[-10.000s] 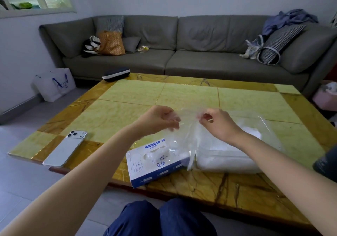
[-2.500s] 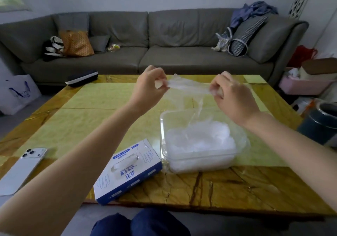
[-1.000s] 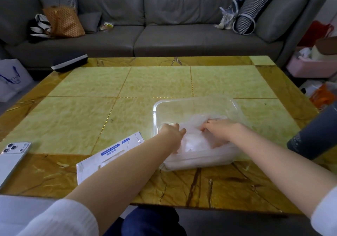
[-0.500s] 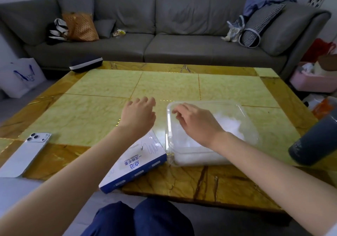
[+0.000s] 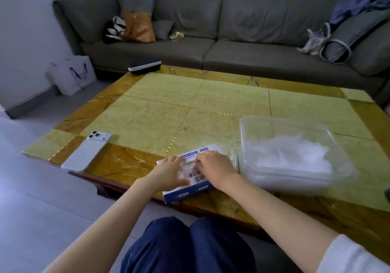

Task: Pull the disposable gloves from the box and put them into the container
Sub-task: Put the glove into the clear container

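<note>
Where the hands work: both are on the glove box [image 5: 184, 194], at 6 o'clock on the table [image 5: 211, 108].
Left hand [image 5: 168, 173]: lies flat on the box top at its 9 o'clock side, fingers straight and spread, gripping nothing.
Right hand [image 5: 213, 165]: fingertips are bent down at the box opening, against clear film showing there; I cannot tell whether they pinch it.
Gloves [image 5: 291, 156]: a pale crumpled heap inside the clear container [image 5: 285, 119], at 4 o'clock on the table, just beside the box.
Edges: the box's near corner reaches the table's near rim. A white phone [image 5: 86, 152] lies at 8 o'clock with its near end at the rim. A dark case [image 5: 144, 65] sits at the 11 o'clock edge.
Open room: bare tabletop runs from 9 through 12 to 2 o'clock; a grey sofa [image 5: 232, 51] stands close behind the far edge.
Writing: blue panels and large blue characters on the box top, too blurred to read. A white bag [image 5: 71, 74] on the floor carries a blue mark.
</note>
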Demonstrator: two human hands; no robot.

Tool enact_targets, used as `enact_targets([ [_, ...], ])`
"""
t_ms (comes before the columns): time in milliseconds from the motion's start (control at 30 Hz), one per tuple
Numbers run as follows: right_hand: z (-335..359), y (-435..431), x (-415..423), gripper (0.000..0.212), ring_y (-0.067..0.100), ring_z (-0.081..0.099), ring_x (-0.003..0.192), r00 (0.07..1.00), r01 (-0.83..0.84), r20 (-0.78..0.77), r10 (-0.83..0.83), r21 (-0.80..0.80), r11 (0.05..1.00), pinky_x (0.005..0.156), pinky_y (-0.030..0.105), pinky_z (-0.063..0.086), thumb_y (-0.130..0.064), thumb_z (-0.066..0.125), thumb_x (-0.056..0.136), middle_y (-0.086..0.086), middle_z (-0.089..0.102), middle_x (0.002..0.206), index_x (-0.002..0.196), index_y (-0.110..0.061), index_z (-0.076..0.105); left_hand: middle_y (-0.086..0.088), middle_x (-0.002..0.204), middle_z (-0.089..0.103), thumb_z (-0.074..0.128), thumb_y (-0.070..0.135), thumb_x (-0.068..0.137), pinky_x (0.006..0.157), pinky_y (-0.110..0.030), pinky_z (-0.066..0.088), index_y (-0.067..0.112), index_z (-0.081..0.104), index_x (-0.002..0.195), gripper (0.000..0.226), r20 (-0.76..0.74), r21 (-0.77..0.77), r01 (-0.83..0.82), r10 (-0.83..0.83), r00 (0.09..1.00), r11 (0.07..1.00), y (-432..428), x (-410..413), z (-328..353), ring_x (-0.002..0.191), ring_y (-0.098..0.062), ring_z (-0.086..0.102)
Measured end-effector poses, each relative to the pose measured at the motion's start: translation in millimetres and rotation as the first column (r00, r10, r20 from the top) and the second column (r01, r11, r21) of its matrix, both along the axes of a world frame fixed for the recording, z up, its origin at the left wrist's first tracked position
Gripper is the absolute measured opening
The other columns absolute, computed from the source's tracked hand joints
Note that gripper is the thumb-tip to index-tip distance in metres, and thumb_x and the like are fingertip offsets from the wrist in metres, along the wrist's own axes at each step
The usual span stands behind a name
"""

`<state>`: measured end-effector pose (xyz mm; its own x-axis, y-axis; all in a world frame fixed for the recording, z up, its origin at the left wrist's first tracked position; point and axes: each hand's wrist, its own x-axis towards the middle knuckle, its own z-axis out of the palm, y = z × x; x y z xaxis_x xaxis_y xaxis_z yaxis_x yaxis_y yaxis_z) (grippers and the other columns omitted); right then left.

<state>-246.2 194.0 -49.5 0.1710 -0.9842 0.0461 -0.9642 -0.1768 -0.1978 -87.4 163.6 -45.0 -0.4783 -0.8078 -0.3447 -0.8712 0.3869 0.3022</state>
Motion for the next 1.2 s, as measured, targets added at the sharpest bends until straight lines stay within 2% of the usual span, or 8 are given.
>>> enact_targets([
  [233, 10, -6, 0, 0.016, 0.018, 0.059, 0.076, 0.988, 0.103, 0.111, -0.104, 0.013, 0.995, 0.064, 0.028, 0.048, -0.026, 0.047, 0.098, 0.002, 0.063, 0.089, 0.087, -0.017, 0.053, -0.001, 0.148, 0.031, 0.067, 0.044, 0.081, 0.108, -0.037, 0.033, 0.018, 0.023, 0.147, 0.084, -0.025, -0.115, 0.001, -0.004, 1.000, 0.993, 4, 7, -9, 0.135, -0.022, 0.030],
  [400, 3, -11, -4, 0.014, 0.021, 0.066, 0.074, 0.768, 0.356, 0.494, -0.408, 0.201, 0.913, 0.070, 0.041, 0.057, -0.018, 0.047, 0.098, 0.007, 0.064, 0.086, 0.084, -0.014, 0.050, -0.002, 0.147, 0.033, 0.067, 0.045, 0.081, 0.107, -0.038, 0.032, 0.018, 0.022, 0.147, 0.084, -0.032, -0.112, 0.001, -0.005, 0.999, 0.994, 3, 7, -10, 0.134, -0.023, 0.030],
  [500, 2, -10, 5, 0.009, 0.019, 0.055, 0.080, 0.868, 0.345, 0.385, -0.313, -0.017, 0.938, 0.066, 0.029, 0.046, -0.004, 0.043, 0.094, 0.006, 0.055, 0.103, 0.098, -0.009, 0.050, -0.001, 0.146, 0.033, 0.067, 0.045, 0.081, 0.107, -0.037, 0.031, 0.019, 0.023, 0.147, 0.083, -0.040, -0.106, 0.002, -0.007, 0.999, 0.994, 3, 7, -9, 0.134, -0.023, 0.030],
  [633, 7, 1, 13, 0.027, 0.018, 0.052, 0.079, 0.958, 0.011, 0.274, 0.087, -0.338, 0.941, 0.063, 0.023, 0.042, 0.017, 0.049, 0.075, 0.006, 0.054, 0.093, 0.090, -0.005, 0.056, -0.001, 0.146, 0.033, 0.066, 0.045, 0.082, 0.107, -0.036, 0.030, 0.018, 0.024, 0.146, 0.082, -0.044, -0.112, 0.004, -0.009, 0.999, 0.994, 3, 7, -10, 0.133, -0.022, 0.030],
  [733, -1, 4, 18, 0.030, 0.021, 0.053, 0.096, 0.977, -0.133, 0.133, 0.165, -0.217, 0.967, 0.066, 0.023, 0.037, 0.008, 0.049, 0.082, 0.005, 0.055, 0.106, 0.106, -0.007, 0.057, 0.000, 0.145, 0.034, 0.066, 0.044, 0.082, 0.107, -0.035, 0.030, 0.019, 0.025, 0.146, 0.080, -0.050, -0.112, -0.002, -0.003, 0.999, 0.994, 3, 6, -10, 0.131, -0.021, 0.031],
  [833, -10, -1, 16, 0.029, 0.018, 0.043, 0.115, 0.992, 0.000, 0.130, 0.002, -0.016, 1.000, 0.075, 0.025, 0.038, -0.009, 0.048, 0.093, -0.001, 0.047, 0.122, 0.121, -0.017, 0.053, 0.000, 0.144, 0.034, 0.067, 0.043, 0.082, 0.107, -0.035, 0.031, 0.019, 0.026, 0.145, 0.079, -0.055, -0.111, -0.011, 0.005, 0.998, 0.994, 4, 6, -10, 0.131, -0.021, 0.032],
  [1033, -7, -6, 17, 0.013, 0.019, 0.042, 0.105, 1.000, 0.001, 0.029, -0.003, 0.048, 0.999, 0.073, 0.027, 0.037, -0.004, 0.045, 0.093, 0.001, 0.048, 0.107, 0.092, -0.015, 0.051, 0.001, 0.145, 0.034, 0.067, 0.043, 0.081, 0.107, -0.035, 0.030, 0.019, 0.025, 0.146, 0.081, -0.066, -0.099, -0.025, 0.018, 0.998, 0.995, 4, 6, -11, 0.132, -0.020, 0.031],
  [1200, -1, -11, 5, 0.019, 0.017, 0.046, 0.084, 0.967, 0.124, 0.217, -0.136, 0.066, 0.990, 0.070, 0.026, 0.037, 0.001, 0.039, 0.094, -0.001, 0.043, 0.093, 0.085, -0.016, 0.039, 0.000, 0.147, 0.031, 0.067, 0.043, 0.082, 0.109, -0.038, 0.030, 0.020, 0.020, 0.148, 0.084, -0.076, -0.083, -0.025, 0.019, 0.997, 0.996, 4, 7, -12, 0.134, -0.022, 0.029],
])
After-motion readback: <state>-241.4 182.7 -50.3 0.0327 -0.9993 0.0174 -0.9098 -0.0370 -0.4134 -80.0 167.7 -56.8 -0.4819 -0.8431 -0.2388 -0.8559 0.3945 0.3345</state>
